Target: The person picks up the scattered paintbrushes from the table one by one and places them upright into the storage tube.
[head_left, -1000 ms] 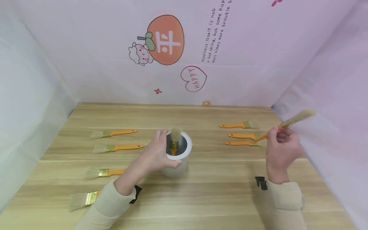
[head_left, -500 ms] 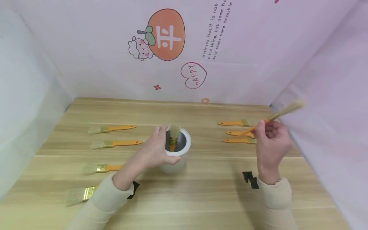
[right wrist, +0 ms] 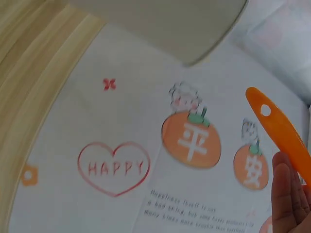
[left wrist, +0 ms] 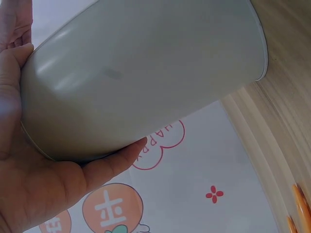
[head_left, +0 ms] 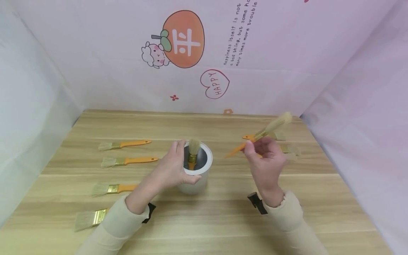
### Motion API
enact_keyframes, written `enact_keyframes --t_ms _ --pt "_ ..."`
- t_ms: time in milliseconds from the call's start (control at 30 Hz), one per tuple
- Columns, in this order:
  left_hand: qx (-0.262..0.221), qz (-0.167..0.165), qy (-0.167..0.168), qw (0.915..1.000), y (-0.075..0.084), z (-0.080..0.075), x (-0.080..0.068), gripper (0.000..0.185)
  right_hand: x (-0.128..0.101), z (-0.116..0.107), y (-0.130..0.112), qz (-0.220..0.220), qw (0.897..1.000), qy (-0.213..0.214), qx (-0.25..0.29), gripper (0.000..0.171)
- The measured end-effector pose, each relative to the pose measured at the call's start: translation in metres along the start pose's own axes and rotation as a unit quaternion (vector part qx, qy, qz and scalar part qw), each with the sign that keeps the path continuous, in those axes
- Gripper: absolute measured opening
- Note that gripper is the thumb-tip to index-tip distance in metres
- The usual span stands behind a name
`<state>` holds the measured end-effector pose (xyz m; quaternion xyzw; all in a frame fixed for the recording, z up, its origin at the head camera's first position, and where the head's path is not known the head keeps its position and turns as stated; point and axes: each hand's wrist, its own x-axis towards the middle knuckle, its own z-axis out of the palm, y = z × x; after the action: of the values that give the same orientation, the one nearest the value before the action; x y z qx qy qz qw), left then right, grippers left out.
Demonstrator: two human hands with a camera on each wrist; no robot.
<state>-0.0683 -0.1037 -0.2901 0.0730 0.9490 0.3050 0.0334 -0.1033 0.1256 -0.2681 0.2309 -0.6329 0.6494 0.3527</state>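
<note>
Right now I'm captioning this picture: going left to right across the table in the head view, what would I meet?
Four left-side brushes, left hand, white can with a brush inside, right hand.

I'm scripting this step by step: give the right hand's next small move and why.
Probably bring the held brush handle-first over the can: the right hand grips it bristles-up, handle toward the can; the left hand holds the can; another brush sits inside bristles-up.

Orange-handled brush (head_left: 261, 134) — pale bristles (head_left: 278, 124), white-rimmed can (head_left: 193, 186), tan wood-grain table (head_left: 223, 223), orange-printed whitish backdrop (head_left: 108, 60)
</note>
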Motion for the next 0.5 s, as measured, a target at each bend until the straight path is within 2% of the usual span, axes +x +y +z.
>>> enact_keyframes --t_ms 133,200,400,500 --pt "-0.002 0.002 0.002 1.0000 0.000 -0.001 -0.001 0.110 -0.001 0.022 -0.007 -0.057 0.997 -0.037 0.031 0.037" --pt "-0.005 0.001 0.001 1.0000 0.000 -0.001 -0.001 0.110 -0.002 0.031 -0.009 -0.072 0.995 -0.055 0.029 0.037" --pt "-0.002 0.008 0.009 0.9999 0.000 -0.001 -0.002 0.108 -0.013 0.054 -0.008 -0.077 0.987 -0.130 -0.047 0.010" --pt "-0.002 0.016 0.011 0.9998 0.000 0.000 -0.002 0.106 -0.019 0.060 -0.007 -0.053 0.981 -0.168 -0.083 0.009"
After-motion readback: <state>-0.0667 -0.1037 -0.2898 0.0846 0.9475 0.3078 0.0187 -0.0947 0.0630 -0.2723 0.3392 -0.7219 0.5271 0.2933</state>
